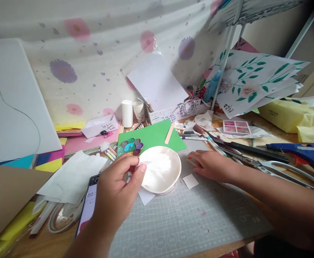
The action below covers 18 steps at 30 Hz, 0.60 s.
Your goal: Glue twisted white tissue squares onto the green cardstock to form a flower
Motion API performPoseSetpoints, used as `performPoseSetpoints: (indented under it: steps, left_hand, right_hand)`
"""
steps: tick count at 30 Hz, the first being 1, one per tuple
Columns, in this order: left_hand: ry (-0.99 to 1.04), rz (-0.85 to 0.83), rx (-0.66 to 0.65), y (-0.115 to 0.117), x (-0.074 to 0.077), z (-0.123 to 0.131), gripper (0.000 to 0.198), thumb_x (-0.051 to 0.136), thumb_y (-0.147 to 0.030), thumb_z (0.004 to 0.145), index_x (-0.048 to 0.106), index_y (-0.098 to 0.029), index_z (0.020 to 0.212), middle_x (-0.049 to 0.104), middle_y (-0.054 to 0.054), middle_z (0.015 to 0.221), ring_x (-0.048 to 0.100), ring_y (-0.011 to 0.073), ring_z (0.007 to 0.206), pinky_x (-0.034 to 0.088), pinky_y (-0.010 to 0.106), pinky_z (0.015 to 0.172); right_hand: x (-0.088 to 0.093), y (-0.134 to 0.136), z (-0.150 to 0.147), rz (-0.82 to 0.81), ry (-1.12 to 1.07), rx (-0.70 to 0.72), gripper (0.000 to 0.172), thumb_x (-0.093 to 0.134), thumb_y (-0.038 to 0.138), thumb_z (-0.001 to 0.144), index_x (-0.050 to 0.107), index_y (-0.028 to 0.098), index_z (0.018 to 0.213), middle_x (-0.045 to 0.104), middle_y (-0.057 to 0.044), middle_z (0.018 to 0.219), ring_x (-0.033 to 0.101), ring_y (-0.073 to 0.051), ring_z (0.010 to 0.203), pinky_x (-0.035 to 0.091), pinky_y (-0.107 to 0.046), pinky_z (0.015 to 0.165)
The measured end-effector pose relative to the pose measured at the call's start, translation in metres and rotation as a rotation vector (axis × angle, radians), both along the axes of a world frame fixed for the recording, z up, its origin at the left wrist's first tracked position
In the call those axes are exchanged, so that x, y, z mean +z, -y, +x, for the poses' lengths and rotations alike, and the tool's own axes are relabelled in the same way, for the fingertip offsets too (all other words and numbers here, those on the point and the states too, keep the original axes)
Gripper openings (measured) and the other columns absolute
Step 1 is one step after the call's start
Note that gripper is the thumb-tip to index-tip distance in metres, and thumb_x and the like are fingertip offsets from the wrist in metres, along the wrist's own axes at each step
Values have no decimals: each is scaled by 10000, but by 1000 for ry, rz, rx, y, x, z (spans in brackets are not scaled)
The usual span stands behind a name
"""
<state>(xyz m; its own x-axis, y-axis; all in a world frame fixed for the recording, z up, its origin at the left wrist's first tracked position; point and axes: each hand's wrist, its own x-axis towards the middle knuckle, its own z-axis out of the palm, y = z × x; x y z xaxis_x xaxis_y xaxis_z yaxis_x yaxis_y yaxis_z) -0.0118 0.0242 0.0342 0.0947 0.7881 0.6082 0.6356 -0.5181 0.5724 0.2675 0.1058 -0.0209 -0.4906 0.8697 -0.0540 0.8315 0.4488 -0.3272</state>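
Near the middle, a white paper bowl (161, 170) is tilted so that its inside faces me. My left hand (119, 186) pinches its rim on the left, thumb inside. To the right, my right hand (207, 165) rests low over the grey cutting mat (189, 222), its fingers curled around a thin wooden craft stick (191, 163) that is mostly hidden beneath them. A small white square of card (190, 181) lies just left of that hand. Behind the bowl are a green sheet (151, 134) with another craft stick (169, 133) and a round paint palette (131, 146) on it.
A phone (88, 204) lies left of the mat. Scissors (286, 172), a blue glue gun (299, 148) and several markers (210, 143) crowd the right. Paper cups (138, 111) stand at the back. White paper (71, 175) lies on the left.
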Motion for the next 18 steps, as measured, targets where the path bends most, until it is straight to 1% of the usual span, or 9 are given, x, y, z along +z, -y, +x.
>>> performPoseSetpoints:
  steps: [3, 6, 9, 11, 12, 14, 15, 17, 18]
  left_hand:
    - [-28, -30, -137, 8, 5, -5, 181, 565, -107, 912, 593, -212, 767, 550, -40, 718, 529, 106, 640, 434, 222, 583]
    - [-119, -89, -283, 9, 10, -7, 176, 585, -89, 884, 608, -199, 748, 555, -32, 738, 546, 96, 646, 445, 208, 594]
    - [-127, -172, -289, 4, 10, -11, 199, 589, -100, 879, 589, -194, 703, 533, -32, 733, 531, 96, 658, 428, 210, 616]
    - [-63, -195, -238, 0, 7, -16, 219, 578, -120, 890, 571, -197, 685, 523, -28, 748, 517, 108, 700, 418, 224, 662]
    - [-6, -190, -211, -1, 6, -19, 233, 574, -137, 898, 559, -198, 674, 517, -23, 765, 512, 117, 735, 414, 231, 696]
    - [166, -212, -166, -4, 1, -23, 248, 572, -190, 926, 549, -199, 678, 513, -16, 805, 504, 132, 796, 410, 246, 745]
    - [279, -245, -159, -5, -2, -23, 252, 572, -228, 942, 553, -201, 692, 511, -16, 804, 504, 135, 795, 412, 249, 739]
    - [533, -402, -144, -7, -6, -21, 230, 572, -313, 971, 584, -212, 765, 522, -32, 746, 499, 117, 677, 404, 240, 635]
    - [639, -450, -142, -7, -8, -18, 243, 587, -342, 969, 576, -211, 765, 512, -44, 696, 492, 106, 621, 391, 230, 595]
  right_hand:
    - [-5, -1, -4, 17, 71, -7, 312, 544, 79, 816, 698, 145, 1079, 738, -132, 907, 684, -272, 788, 390, -318, 646]
    - [-6, -3, -2, 2, 82, -43, 392, 555, 56, 750, 711, 154, 1097, 738, -90, 800, 665, -250, 691, 345, -301, 587]
    - [-7, -3, 2, -13, 42, -82, 337, 563, 49, 719, 746, 166, 977, 714, -68, 709, 644, -240, 641, 339, -301, 570]
    - [-5, -1, 6, -14, -23, -104, 251, 561, 55, 734, 745, 172, 859, 719, -77, 732, 655, -238, 673, 375, -305, 587]
    - [-2, 0, 7, -14, -71, -114, 219, 558, 74, 764, 737, 175, 839, 730, -82, 772, 665, -229, 693, 404, -303, 601]
    - [12, 0, 9, -19, -189, -144, 214, 514, 164, 877, 725, 176, 911, 731, -78, 781, 666, -194, 665, 454, -289, 601]
    - [24, 0, 9, -19, -248, -163, 259, 463, 234, 945, 712, 174, 986, 714, -64, 737, 644, -170, 609, 462, -278, 573]
    - [53, 0, 3, -15, -376, -181, 389, 372, 389, 1023, 674, 158, 1104, 599, -8, 560, 555, -144, 498, 416, -258, 480]
    - [69, 0, -2, 4, -451, -169, 398, 430, 472, 1008, 677, 172, 1091, 553, 18, 541, 485, -122, 468, 360, -250, 444]
